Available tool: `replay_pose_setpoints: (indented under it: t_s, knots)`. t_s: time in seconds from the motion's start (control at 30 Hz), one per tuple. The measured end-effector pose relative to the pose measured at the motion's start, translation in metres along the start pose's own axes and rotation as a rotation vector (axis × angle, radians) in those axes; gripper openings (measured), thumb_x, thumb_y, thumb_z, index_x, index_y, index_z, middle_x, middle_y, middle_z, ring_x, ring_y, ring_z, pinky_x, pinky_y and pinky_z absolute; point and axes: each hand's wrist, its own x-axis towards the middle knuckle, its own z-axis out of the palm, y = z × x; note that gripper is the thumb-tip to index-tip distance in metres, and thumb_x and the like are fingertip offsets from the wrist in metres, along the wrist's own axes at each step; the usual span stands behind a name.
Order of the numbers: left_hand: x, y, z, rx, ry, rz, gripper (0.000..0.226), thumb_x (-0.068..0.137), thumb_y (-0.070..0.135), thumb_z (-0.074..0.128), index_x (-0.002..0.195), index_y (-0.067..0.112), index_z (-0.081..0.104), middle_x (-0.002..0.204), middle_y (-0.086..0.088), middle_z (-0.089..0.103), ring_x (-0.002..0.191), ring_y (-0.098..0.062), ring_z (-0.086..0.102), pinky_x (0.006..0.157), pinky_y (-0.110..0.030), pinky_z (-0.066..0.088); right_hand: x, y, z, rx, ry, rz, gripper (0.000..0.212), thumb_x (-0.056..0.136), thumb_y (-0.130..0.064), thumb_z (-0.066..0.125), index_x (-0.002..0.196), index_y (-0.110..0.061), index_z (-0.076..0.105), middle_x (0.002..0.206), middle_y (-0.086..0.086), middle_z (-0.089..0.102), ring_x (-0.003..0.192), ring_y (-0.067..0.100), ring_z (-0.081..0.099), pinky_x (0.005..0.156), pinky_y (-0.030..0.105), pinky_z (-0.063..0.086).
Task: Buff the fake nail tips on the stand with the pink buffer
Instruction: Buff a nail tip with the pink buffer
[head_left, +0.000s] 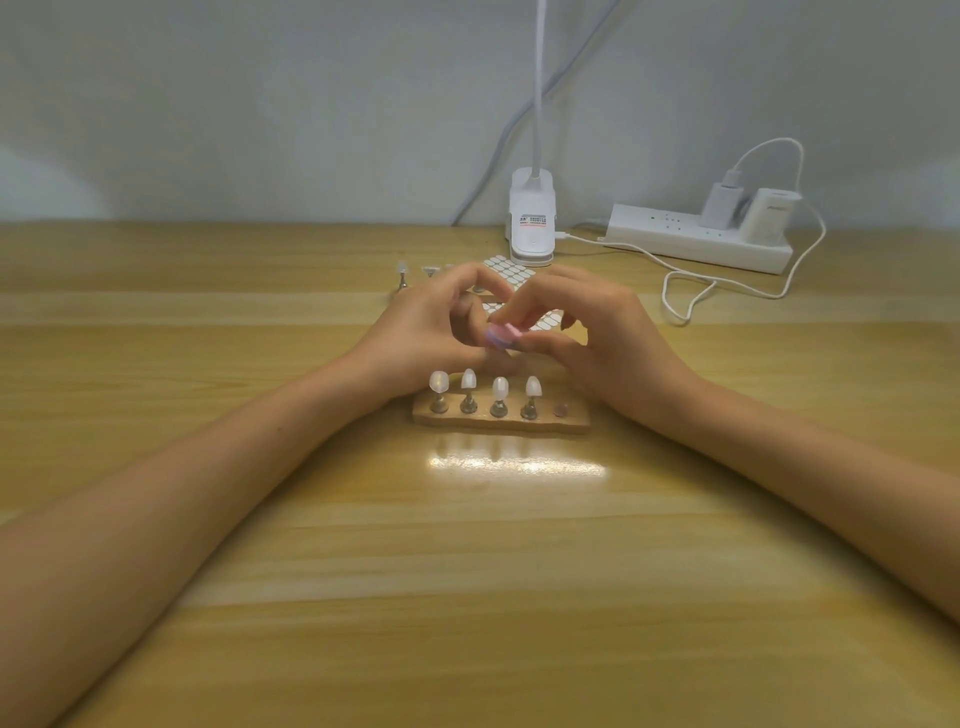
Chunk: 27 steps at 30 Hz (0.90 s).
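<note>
Light wooden block stand (571, 423), centre of the pale wood bench (208, 545): four translucent white fake nail tips (500, 388) upright on metal pegs, rightmost socket bare.
Small pink buffer block (501, 335): just behind the stand, pinched in the right hand (608, 338).
Left hand (431, 332): fingers curled beside the buffer; what it holds is hidden, cannot tell.
White adhesive-tab sheet (506, 270): behind the hands.

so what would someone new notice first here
Both hands meet in the middle: the right hand pinches a pink buffer beside the curled left hand. Nearer the camera, a wooden stand holds four fake nail tips upright, its rightmost spot empty. A white clip lamp stands behind.
</note>
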Motion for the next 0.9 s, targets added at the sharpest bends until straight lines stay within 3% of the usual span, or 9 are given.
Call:
replay_pose_setpoints:
  t_s: [0.23,0.3,0.6,0.7,0.9]
  knots:
    - [-0.0003,0.0004,0.0004,0.013,-0.002,-0.001,0.049,0.075,0.008,0.085,0.117,0.014,0.06,0.066,0.002,0.064,0.062,-0.003,0.06,0.069,-0.01,0.046,0.0009,0.0007,-0.0005,0.021,0.003,0.022,0.007,0.086,-0.005,0.075,0.088,-0.007,0.069,0.087,0.0,0.068,0.082,0.002,0.06,0.076,0.006,0.039]
    - [-0.0003,0.0005,0.0004,0.011,-0.006,0.0,0.047,0.076,0.009,0.085,0.116,0.014,0.06,0.062,0.009,0.063,0.061,-0.001,0.06,0.066,-0.009,0.045,0.0004,-0.0001,-0.0002,-0.008,-0.001,0.004,0.01,0.085,-0.002,0.075,0.088,-0.008,0.068,0.088,0.0,0.067,0.083,0.003,0.058,0.077,0.007,0.038]
    - [-0.0005,0.0008,0.0002,0.02,-0.002,0.0,0.046,0.077,0.011,0.084,0.117,0.015,0.061,0.065,0.005,0.059,0.064,-0.006,0.058,0.069,-0.017,0.046,-0.0007,-0.0026,0.001,-0.024,-0.019,-0.019,0.011,0.085,-0.002,0.074,0.092,-0.01,0.07,0.093,0.002,0.065,0.087,0.007,0.059,0.082,0.013,0.042]
    - [0.0007,0.0,0.0,0.016,-0.002,-0.002,0.049,0.074,0.007,0.086,0.115,0.015,0.061,0.062,0.009,0.061,0.063,-0.004,0.06,0.069,-0.013,0.047,0.0002,-0.002,-0.0003,-0.012,-0.019,0.047,0.015,0.087,-0.002,0.073,0.088,-0.016,0.067,0.091,-0.001,0.065,0.084,0.001,0.058,0.08,0.009,0.04]
    - [-0.0014,-0.0011,0.0,-0.014,-0.002,0.016,0.052,0.072,0.003,0.086,0.113,0.019,0.06,0.06,0.01,0.065,0.064,-0.004,0.065,0.072,-0.013,0.05,0.0002,-0.0006,-0.0015,-0.045,-0.03,0.147,0.01,0.087,-0.002,0.073,0.092,-0.011,0.071,0.094,0.005,0.063,0.088,0.011,0.059,0.081,0.016,0.045]
